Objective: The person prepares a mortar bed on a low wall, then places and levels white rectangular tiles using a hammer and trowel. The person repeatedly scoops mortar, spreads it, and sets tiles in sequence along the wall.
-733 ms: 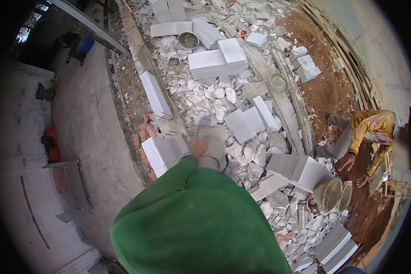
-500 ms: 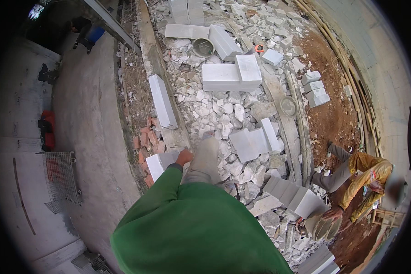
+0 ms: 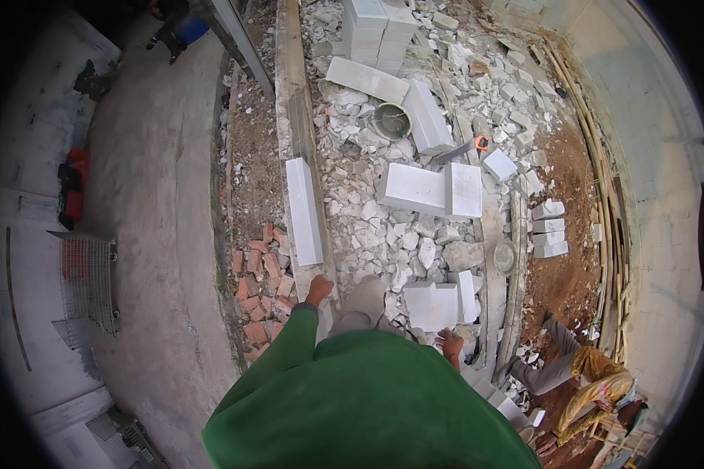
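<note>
My left hand (image 3: 319, 290) is closed above the concrete strip, just short of the near end of a long white block (image 3: 303, 211). Whatever its curled fingers may hold is hidden. Under that green sleeve, part of another pale block (image 3: 324, 322) shows beside my leg. My right hand (image 3: 450, 342) hangs over the rubble with its fingers apart and nothing visible in it. Nearest to it are several white blocks (image 3: 432, 306) lying side by side.
Broken red bricks (image 3: 270, 270) lie left of the strip. Farther off are a bucket (image 3: 391, 122), stacked white blocks (image 3: 377, 35) and a handsaw with an orange handle (image 3: 481, 143). A co-worker in a yellow jacket (image 3: 602, 383) bends at the lower right. Rubble (image 3: 368, 187) covers the middle ground.
My view has shifted, so the blocks sit lower in it. My right hand has come into sight. The pale block by my left wrist is now mostly covered. The co-worker appears lower down.
</note>
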{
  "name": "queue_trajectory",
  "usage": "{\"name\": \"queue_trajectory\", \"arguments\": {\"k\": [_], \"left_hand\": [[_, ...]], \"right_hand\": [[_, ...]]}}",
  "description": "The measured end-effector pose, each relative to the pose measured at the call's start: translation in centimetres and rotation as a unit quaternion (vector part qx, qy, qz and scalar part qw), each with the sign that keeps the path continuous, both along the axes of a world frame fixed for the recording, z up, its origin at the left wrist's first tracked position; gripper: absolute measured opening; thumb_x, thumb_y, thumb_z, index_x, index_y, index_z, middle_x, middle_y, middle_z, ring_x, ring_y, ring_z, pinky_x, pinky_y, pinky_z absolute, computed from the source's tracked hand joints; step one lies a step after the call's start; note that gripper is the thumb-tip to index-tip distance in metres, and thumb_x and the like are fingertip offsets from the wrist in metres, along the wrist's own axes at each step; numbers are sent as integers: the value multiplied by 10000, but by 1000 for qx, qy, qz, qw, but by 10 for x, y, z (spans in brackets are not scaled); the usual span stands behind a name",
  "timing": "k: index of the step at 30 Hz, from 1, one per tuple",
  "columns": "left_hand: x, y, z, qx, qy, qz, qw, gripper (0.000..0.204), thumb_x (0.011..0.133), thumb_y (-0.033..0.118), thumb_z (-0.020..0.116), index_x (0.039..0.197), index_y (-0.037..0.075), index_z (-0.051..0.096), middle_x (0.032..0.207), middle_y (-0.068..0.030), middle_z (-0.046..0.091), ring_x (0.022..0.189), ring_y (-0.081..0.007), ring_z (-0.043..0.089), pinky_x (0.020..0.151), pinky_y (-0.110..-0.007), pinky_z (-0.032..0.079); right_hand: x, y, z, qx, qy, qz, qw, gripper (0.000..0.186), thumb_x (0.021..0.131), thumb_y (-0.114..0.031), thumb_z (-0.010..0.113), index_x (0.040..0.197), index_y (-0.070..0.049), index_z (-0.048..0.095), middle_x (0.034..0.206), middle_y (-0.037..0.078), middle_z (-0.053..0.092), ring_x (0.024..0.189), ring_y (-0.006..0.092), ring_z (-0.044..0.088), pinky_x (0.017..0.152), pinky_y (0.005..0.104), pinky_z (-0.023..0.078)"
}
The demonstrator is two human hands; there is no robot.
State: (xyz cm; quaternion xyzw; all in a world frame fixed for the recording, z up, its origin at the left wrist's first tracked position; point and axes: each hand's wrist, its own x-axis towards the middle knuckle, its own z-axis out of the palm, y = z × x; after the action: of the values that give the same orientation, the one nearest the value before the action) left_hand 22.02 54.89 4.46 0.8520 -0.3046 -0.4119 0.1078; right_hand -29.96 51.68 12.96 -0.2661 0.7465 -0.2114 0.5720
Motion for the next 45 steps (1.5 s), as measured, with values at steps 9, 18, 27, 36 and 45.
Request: {"name": "queue_trajectory", "arguments": {"k": [9,18,27,36,45], "left_hand": [[57,-42,-1,-62,126,168,976,393,829,243,693,1079,-57,736,1003,-275,753,961,-375,748,846,-448,595],[87,-53,48,-131,218,149,956,425,750,-9,782,1170,-46,727,1006,-125,763,845,-190,734,765,-330,609],[179,-159,69,-4,239,164,957,216,902,156,680,1052,29,769,915,-75,767,698,-205,714,625,-350,554],[174,-260,159,-130,138,326,926,334,912,172,705,1192,-10,703,987,-112,768,868,-187,720,760,-330,568],[137,-255,375,34,157,-209,965,789,941,227,707,1629,132,333,1603,-195,413,1492,-387,398,1224,-514,331]], "right_hand": [[33,-84,-7,61,47,111,991,513,1027,-351,605,952,150,678,856,219,757,660,280,742,530,404,593],[45,-158,-123,-129,248,526,803,223,816,-114,793,661,17,703,650,124,715,587,238,711,570,368,562],[186,-386,-144,97,-6,122,988,368,997,-299,634,854,40,654,753,147,700,588,270,693,479,393,528],[235,-549,-95,-49,8,262,964,154,940,-93,693,982,48,645,849,152,743,642,230,723,517,360,565],[177,-512,-183,140,-65,118,981,133,950,-112,662,917,-37,558,668,64,513,494,211,484,437,356,352]]}}
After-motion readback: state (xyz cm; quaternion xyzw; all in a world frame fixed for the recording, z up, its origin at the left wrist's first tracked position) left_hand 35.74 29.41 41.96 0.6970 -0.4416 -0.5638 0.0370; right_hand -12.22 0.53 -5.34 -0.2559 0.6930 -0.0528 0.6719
